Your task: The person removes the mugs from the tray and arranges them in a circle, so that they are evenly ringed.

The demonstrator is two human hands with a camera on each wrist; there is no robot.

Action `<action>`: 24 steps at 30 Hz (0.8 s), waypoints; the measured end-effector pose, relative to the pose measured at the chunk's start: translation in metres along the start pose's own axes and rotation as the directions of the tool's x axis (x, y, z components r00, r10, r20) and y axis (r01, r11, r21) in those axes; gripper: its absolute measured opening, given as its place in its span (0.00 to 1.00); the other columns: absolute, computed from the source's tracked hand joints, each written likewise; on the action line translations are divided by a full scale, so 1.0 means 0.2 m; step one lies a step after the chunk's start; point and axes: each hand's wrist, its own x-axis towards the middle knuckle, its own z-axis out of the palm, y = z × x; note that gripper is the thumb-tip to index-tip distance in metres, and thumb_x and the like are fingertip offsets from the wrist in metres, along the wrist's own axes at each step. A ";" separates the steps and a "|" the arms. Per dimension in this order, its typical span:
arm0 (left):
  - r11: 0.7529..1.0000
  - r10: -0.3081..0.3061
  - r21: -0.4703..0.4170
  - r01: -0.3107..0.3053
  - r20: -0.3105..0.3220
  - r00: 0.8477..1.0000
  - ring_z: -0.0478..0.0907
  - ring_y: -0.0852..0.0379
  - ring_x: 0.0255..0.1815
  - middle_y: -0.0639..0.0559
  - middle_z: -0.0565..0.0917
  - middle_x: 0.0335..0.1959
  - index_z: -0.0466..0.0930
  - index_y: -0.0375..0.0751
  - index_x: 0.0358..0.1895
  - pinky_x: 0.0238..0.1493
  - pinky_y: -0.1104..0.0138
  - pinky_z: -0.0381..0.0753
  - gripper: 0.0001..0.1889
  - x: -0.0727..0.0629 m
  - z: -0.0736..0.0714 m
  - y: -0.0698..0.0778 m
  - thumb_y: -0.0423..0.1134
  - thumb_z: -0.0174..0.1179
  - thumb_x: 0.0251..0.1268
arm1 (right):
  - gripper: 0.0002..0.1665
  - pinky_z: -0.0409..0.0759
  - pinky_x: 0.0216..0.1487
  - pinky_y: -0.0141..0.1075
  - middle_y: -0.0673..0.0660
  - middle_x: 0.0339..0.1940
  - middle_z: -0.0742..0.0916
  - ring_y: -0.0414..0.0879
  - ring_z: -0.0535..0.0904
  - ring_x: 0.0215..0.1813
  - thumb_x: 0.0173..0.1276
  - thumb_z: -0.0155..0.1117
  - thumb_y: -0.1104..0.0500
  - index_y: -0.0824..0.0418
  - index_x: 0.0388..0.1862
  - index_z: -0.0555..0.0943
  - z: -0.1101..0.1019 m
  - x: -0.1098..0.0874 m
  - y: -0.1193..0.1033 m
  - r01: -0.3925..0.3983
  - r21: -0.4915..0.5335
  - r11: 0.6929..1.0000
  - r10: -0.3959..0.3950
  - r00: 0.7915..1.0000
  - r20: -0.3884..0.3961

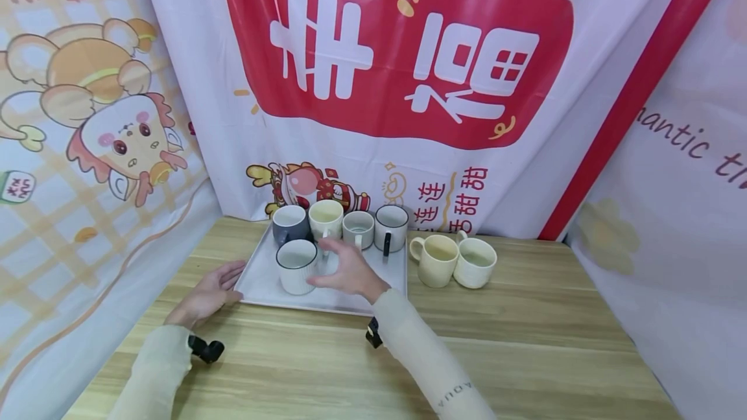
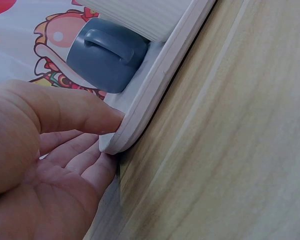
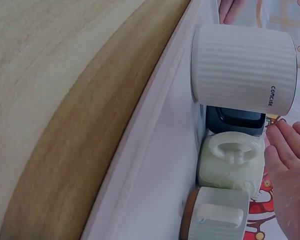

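Note:
A ribbed white mug with a dark rim [image 1: 296,277] stands near the front of a white tray [image 1: 262,287]; the right wrist view shows "concise" lettered on it. My right hand [image 1: 347,268] is beside this mug, fingers extended and thumb apart, holding nothing. At the tray's front left corner, my left hand [image 1: 209,293] holds the edge, thumb [image 2: 97,112] on the rim and fingers along the outside. Behind the ribbed mug are a dark blue-grey mug [image 2: 105,57], a pale yellow mug [image 3: 225,167], a grey-white mug [image 3: 222,227] and a white mug with a black handle [image 1: 392,238].
Right of the tray, a cream mug [image 1: 438,271] and a paler mug [image 1: 475,272] stand close together on the wooden table [image 1: 525,342]. A printed cloth [image 1: 496,193] hangs right behind the tray, and more cloth flanks both sides.

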 end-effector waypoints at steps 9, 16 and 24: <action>1.000 0.017 -0.005 -0.017 -0.001 1.000 0.47 0.27 0.86 0.28 0.48 0.86 0.43 0.28 0.85 0.80 0.54 0.62 0.46 0.00 -0.01 -0.01 0.23 0.59 0.68 | 0.54 0.78 0.79 0.46 0.55 0.76 0.80 0.50 0.76 0.76 0.56 0.84 0.42 0.57 0.79 0.72 0.14 0.05 -0.02 -0.096 0.061 0.994 0.101 0.991 -0.093; 0.999 0.023 -0.025 -0.023 -0.003 1.000 0.46 0.27 0.86 0.27 0.47 0.86 0.43 0.27 0.84 0.80 0.60 0.65 0.46 0.00 -0.01 -0.02 0.22 0.59 0.67 | 0.58 0.74 0.82 0.49 0.55 0.76 0.80 0.52 0.73 0.78 0.53 0.86 0.40 0.57 0.79 0.71 0.22 0.08 -0.05 -0.173 0.104 0.979 0.187 0.971 -0.146; 0.999 0.029 -0.025 -0.029 -0.004 1.000 0.47 0.26 0.86 0.26 0.49 0.86 0.43 0.26 0.84 0.81 0.60 0.66 0.46 0.00 0.00 -0.01 0.22 0.59 0.67 | 0.59 0.82 0.73 0.45 0.54 0.67 0.85 0.50 0.79 0.69 0.47 0.89 0.37 0.58 0.75 0.74 0.29 0.12 -0.08 -0.216 0.087 0.973 0.231 0.945 -0.233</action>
